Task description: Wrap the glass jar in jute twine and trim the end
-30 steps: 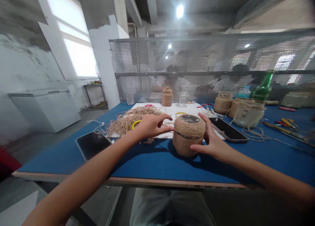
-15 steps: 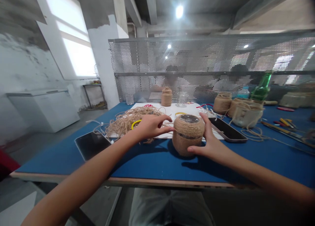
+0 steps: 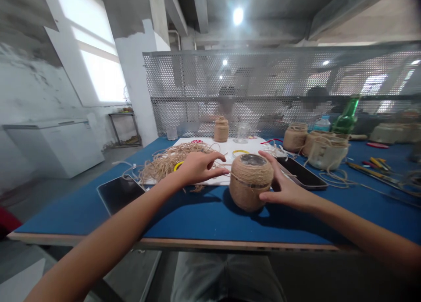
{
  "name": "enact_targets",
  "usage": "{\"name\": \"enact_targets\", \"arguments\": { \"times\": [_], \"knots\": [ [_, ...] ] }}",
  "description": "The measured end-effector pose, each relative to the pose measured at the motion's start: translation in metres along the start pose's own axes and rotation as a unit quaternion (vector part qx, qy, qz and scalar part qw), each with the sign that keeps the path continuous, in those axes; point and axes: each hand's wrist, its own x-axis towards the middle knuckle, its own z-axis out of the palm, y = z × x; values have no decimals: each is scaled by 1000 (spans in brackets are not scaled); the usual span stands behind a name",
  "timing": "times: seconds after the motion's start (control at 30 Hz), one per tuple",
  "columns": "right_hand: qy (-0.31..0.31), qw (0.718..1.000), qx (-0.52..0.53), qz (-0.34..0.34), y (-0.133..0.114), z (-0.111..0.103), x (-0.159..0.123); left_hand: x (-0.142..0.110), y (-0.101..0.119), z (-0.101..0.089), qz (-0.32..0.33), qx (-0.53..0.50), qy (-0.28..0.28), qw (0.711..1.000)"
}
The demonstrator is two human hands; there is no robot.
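Right grip [image 3: 285, 189] — wide, cupping twine-wrapped jar [image 3: 247, 196], left grip [image 3: 196, 167] — parted

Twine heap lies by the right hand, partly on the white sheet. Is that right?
Wrong hand: the head view shows the twine heap by the left hand. It does lie partly on the white sheet.

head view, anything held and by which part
The right hand holds the wrapped jar by its right side; whether the left hand grips anything is unclear.
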Motion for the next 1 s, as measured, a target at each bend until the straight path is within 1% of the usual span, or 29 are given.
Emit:
{"name": "enact_targets", "arguments": {
  "times": [0.17,0.33,0.43,0.53,0.73,0.83,0.9,1.0],
  "knots": [
    [52,998,-17,-5,-5,12,-6,0,1,1,-1,4,-1,1000],
    [120,991,-45,37,-14,23,-1,0,0,1,1,8,-4,1000],
    [140,988,-56,36,-14,24,2,0,0,0,-3,12,-1,1000],
    [125,991,-44,25,-9,19,2,0,0,0,-7,14,-3,1000],
    [57,998,19,-6,-4,7,1,1,-1,1,-6,18,-13,1000],
    [30,998,46,-6,-4,3,1,1,-2,1,-4,26,-14,1000],
    [26,999,44,1,-2,3,0,1,-2,1,-2,28,-15,999],
    [57,998,10,3,1,8,-2,1,-2,1,0,30,-13,999]
  ]
}}
